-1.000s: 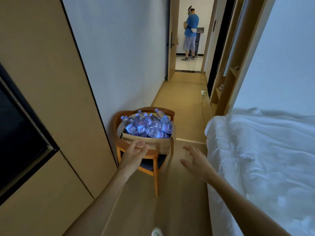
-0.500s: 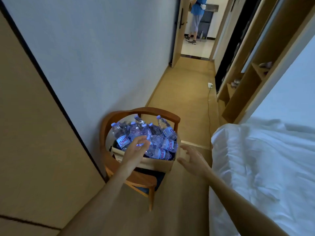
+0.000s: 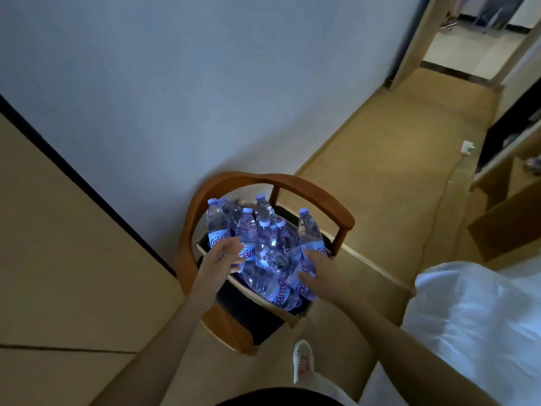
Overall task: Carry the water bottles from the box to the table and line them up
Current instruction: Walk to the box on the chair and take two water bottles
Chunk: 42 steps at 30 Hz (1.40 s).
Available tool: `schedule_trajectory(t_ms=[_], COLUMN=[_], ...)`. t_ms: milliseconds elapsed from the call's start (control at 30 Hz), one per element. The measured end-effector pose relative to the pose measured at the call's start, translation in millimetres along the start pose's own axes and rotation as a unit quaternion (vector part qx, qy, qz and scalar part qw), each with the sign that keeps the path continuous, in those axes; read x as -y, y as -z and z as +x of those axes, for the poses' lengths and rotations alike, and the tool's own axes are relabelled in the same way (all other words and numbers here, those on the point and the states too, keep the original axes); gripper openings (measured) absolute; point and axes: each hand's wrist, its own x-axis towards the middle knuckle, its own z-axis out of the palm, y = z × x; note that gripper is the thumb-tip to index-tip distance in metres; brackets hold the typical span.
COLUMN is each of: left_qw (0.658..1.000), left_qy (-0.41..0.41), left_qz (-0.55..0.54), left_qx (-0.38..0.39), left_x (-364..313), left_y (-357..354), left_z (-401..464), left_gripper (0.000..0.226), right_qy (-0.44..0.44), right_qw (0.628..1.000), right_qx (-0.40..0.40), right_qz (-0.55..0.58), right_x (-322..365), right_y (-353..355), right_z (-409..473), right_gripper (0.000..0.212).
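Head view, nearest to you: your white shoe (image 3: 303,363) stands on the tan floor (image 3: 380,183) just in front of the wooden chair (image 3: 316,190), and the white bed (image 3: 474,315) lies to the chair's right.

Your two forearms extend toward the chair. Your left hand (image 3: 221,259) is spread, fingers loosely extended, at the left side of the cardboard box (image 3: 295,319); its fingertips overlap a labelled bottle (image 3: 247,238), but you cannot tell from this view whether they touch it. Your right hand (image 3: 317,273) is likewise spread, palm down, at the right side of the box, lying against the lower part of another bottle (image 3: 308,232). Neither hand is closed around anything.

The box sits on the chair's dark seat (image 3: 248,312), inside the curve of the armrest and backrest. The water bottles (image 3: 268,244) are all in the box: clear plastic, pale caps, white labels with red lettering. Several stand upright toward the chair's back; others lie tilted or flat on the pile nearer to you. The exact count is not readable because they overlap.

Behind and left of the chair is a pale wall (image 3: 205,83), with a tan panel (image 3: 58,244) edged by a dark strip further left. Beyond the chair to the right, a white plug and cable (image 3: 467,148) lie on the floor beside wooden shelving (image 3: 503,183). Farthest away, an open doorway (image 3: 474,45) shows a brighter floor.
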Motion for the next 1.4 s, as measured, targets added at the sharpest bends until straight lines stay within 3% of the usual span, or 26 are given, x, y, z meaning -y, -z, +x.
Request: schedule_trajectory(t_ms=[200,300,500,833,1100,1267,1400], left_qw=[0.997,0.994,0.994,0.993,0.991,0.99,0.989], left_qy=[0.034,0.054,0.064,0.082,0.093,0.086,0.086], left_qz=[-0.037,-0.047,-0.043,-0.054,-0.058,-0.068,-0.078], left_qx=[-0.06,-0.077,-0.082,-0.072,-0.074,-0.086,-0.094], left_x=[6,12,21,29,33,33,33], left_y=[-37,-50,-50,-43,-51,-45,-41], left_z=[2,4,-2,-9,-18,-19,-16], left_gripper=[0.03,0.022,0.018,0.017,0.017,0.018,0.015], right_qy=[0.085,0.106,0.091,0.084,0.084,0.085,0.069], right_qw=[0.99,0.983,0.983,0.994,0.988,0.993,0.994], right_qx=[0.109,0.143,0.138,0.065,0.105,0.08,0.078], right_qz=[-0.037,-0.045,-0.081,-0.033,-0.082,-0.033,0.037], right_x=[-26,-26,-23,-22,-17,-14,-8], right_y=[-14,-24,-36,-36,-45,-42,-37], right_z=[39,46,55,56,57,58,55], right_gripper=[0.078,0.084,0.087,0.082,0.089,0.07,0.068])
